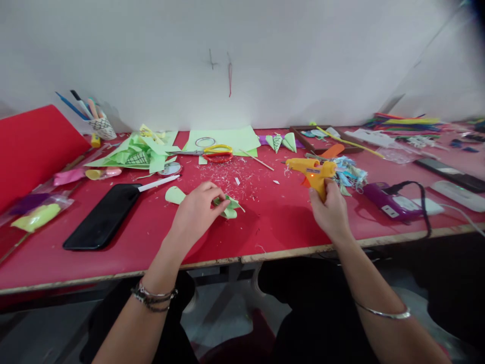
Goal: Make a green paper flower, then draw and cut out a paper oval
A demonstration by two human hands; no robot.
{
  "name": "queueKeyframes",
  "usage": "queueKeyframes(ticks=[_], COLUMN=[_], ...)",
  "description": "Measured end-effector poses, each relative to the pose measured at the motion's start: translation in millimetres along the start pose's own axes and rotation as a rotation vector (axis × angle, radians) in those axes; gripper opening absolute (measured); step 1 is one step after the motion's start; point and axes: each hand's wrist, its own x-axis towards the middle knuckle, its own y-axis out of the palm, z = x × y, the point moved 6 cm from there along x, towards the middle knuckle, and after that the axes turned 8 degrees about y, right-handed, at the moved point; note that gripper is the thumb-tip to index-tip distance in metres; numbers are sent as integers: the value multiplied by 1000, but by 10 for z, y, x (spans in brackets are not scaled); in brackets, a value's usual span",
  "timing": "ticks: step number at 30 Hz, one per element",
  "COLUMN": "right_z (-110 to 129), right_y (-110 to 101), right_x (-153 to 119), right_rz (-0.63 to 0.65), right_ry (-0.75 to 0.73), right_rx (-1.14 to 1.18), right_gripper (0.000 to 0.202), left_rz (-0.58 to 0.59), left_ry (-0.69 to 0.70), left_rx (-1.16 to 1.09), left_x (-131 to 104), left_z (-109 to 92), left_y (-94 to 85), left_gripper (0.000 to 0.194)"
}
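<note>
My right hand (pixel 332 211) is wrapped round the handle of a yellow hot glue gun (pixel 303 164). The gun's nozzle points left, a small light glows on its side, and it is held just above the red table. My left hand (pixel 200 210) has thumb and fingers pinched together on a small light green paper piece (pixel 229 211); the fingers partly hide it. Just left of those fingers lies a rolled green paper cone (pixel 174 195). Scissors (pixel 217 152) with yellow and red handles rest beyond my left hand.
Paper scraps litter the red table (pixel 273 222). A black phone (pixel 103 216) and white pen (pixel 159 183) lie left. Behind are crumpled green paper (pixel 142 151), small cones (pixel 290 142) and a brown tray (pixel 352 148). A purple power strip (pixel 392 202) with cables sits right.
</note>
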Motion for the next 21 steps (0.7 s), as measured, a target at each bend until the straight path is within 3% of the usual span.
queueKeyframes(ticks=[6, 12, 16, 21], right_z=[190, 448, 542, 608], right_y=[-22, 12, 0, 25], right_x=[-134, -344, -385, -379], right_rz=[30, 174, 112, 84], right_ry=[16, -60, -103, -136], right_rx=[160, 271, 173, 123], right_gripper=[18, 25, 29, 29], left_rz=[-183, -318, -381, -371], left_ry=[3, 4, 9, 32], left_rx=[-47, 11, -22, -74], left_x=[-44, -65, -81, -78], left_z=[97, 33, -7, -68], left_y=[-47, -97, -144, -152], left_gripper=[14, 13, 12, 13])
